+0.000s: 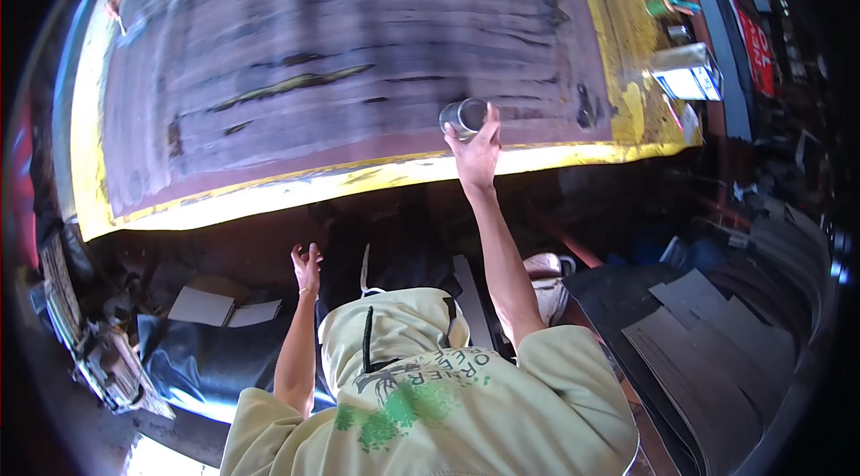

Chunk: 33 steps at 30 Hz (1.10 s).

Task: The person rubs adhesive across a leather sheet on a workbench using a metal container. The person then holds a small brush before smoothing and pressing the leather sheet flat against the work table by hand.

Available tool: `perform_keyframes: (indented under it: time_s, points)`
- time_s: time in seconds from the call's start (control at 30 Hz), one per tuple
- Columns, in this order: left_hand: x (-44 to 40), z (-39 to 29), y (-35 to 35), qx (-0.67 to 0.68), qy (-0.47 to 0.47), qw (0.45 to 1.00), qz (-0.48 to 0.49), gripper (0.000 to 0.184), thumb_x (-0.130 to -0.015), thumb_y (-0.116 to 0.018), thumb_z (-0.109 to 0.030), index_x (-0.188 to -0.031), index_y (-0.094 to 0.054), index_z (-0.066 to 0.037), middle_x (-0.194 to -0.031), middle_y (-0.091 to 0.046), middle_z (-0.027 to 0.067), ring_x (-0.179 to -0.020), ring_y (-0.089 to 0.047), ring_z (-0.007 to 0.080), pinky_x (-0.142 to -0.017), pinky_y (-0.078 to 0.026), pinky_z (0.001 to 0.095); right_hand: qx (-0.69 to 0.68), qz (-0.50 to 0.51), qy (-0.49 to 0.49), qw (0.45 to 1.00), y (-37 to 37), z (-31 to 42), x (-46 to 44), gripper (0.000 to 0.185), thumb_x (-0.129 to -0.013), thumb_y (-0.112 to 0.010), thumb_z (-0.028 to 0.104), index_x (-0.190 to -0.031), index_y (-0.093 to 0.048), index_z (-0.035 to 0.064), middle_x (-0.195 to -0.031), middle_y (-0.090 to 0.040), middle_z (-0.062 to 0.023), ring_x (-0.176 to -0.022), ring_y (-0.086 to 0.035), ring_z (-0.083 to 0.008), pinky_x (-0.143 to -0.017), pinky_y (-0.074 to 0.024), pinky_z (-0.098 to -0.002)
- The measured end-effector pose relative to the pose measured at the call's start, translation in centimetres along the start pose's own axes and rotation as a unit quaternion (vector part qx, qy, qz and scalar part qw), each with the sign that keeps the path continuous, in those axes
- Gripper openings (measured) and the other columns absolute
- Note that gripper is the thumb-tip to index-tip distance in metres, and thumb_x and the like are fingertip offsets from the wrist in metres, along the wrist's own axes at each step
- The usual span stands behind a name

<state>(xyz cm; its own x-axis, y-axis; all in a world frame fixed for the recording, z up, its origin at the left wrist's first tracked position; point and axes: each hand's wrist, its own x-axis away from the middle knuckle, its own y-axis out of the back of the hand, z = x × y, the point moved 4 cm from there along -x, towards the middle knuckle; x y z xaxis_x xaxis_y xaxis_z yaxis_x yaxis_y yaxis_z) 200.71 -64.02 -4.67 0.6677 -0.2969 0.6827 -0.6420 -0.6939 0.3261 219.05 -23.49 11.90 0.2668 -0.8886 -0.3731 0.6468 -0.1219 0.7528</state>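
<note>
My right hand (477, 152) is wrapped round a small round container (465, 119), dark with a pale rim, just over the near edge of a large panel. That panel (296, 131) has a streaky grey-purple surface with dark patches and a yellow border. What the container holds, I cannot make out. Below the panel's front edge, beside my body, my left hand (307, 268) is raised with its fingers apart and slightly bent, holding nothing.
At the far left, another person's hand (115, 0) holds a thin white tool over the panel. A blue-and-white box (688, 73) and a green item (670, 4) sit along the right edge. Grey sheets (694, 333) lie stacked at lower right; pale sheets (202, 307) lie at left.
</note>
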Motion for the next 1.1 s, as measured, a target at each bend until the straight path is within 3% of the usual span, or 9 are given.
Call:
perform_keyframes:
  time_s: [0.13,0.27,0.73,1.1]
  points:
    - [-0.2,0.6,2.9,0.013,0.005,0.999,-0.029,0.062,-0.087,-0.056,-0.043,-0.127,-0.033,-0.003,-0.089,-0.061,0.0090,-0.078,-0.059,0.0124,-0.059,-0.043,0.0226,-0.016,0.011,0.026,0.999,-2.2,4.3,1.2,0.077,-0.067,-0.077,0.021,-0.126,-0.031,0.0023,-0.102,-0.053,-0.0239,-0.088,-0.057,-0.0432,-0.073,-0.0513,-0.0458]
    - [-0.9,1.4,5.5,0.017,-0.025,0.998,-0.050,0.058,-0.088,-0.056,-0.038,-0.125,-0.035,0.001,-0.089,-0.062,0.0126,-0.080,-0.063,0.0187,-0.077,-0.046,0.0296,-0.043,0.006,0.067,0.997,-4.8,8.5,2.3,0.076,-0.068,-0.076,0.021,-0.127,-0.032,0.0019,-0.103,-0.053,-0.0230,-0.090,-0.057,-0.0424,-0.074,-0.0507,-0.0453]
    - [-3.6,1.4,10.9,0.026,-0.074,0.994,-0.070,0.052,-0.087,-0.056,-0.036,-0.122,-0.041,0.000,-0.088,-0.062,0.0131,-0.081,-0.062,0.0202,-0.075,-0.048,0.0322,-0.051,0.027,0.089,0.994,-8.0,16.1,4.7,0.077,-0.067,-0.077,0.020,-0.126,-0.032,0.0009,-0.106,-0.053,-0.0223,-0.095,-0.056,-0.0407,-0.078,-0.0497,-0.0451]
    - [-5.3,2.4,16.8,0.045,-0.076,0.991,-0.102,0.049,-0.086,-0.056,-0.034,-0.118,-0.044,0.002,-0.087,-0.064,0.0148,-0.078,-0.064,0.0218,-0.074,-0.050,0.0320,-0.079,0.061,0.135,0.986,-14.5,28.2,8.6,0.076,-0.067,-0.078,0.023,-0.125,-0.034,-0.0006,-0.111,-0.052,-0.0240,-0.100,-0.054,-0.0413,-0.083,-0.0467,-0.0449]
